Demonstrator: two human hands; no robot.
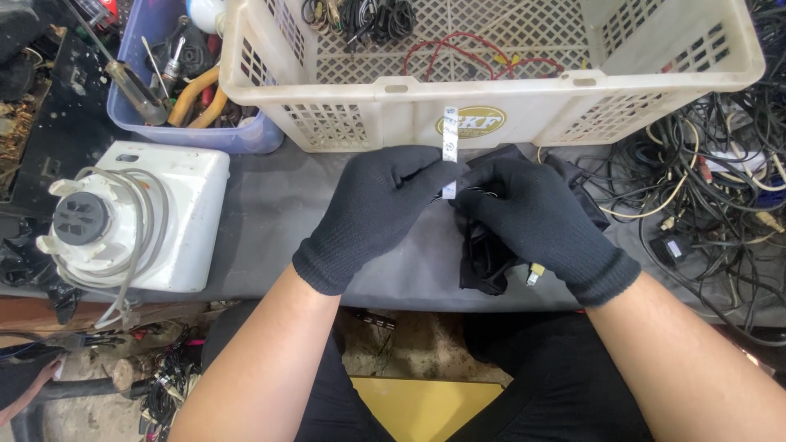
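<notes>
Both hands wear black knit gloves and meet above the middle of the grey table (pixel 270 205). The left hand (pixel 372 213) pinches the lower part of a narrow white strip (pixel 449 141), which stands upright between the two hands, its top crossing the front wall of the cream lattice crate (pixel 508 115) beyond. The right hand (pixel 536 217) is closed around a bundle of black cable (pixel 483 262) that hangs under the palm to the table's near edge; a small yellow-tipped connector (pixel 535 272) shows below it. Whether the strip already loops the bundle cannot be told, as the fingers cover that spot. Judged from this, the step in hand is binding the coil with the strip; the next move calls for a steady hold on the bundle while the strip is drawn snug. To the left sits a white appliance (pixel 135 217) with its grey cord wound on top; far left, a blue bin (pixel 237 135) of tools; to the right, a tangle of loose cables (pixel 704 188).
</notes>
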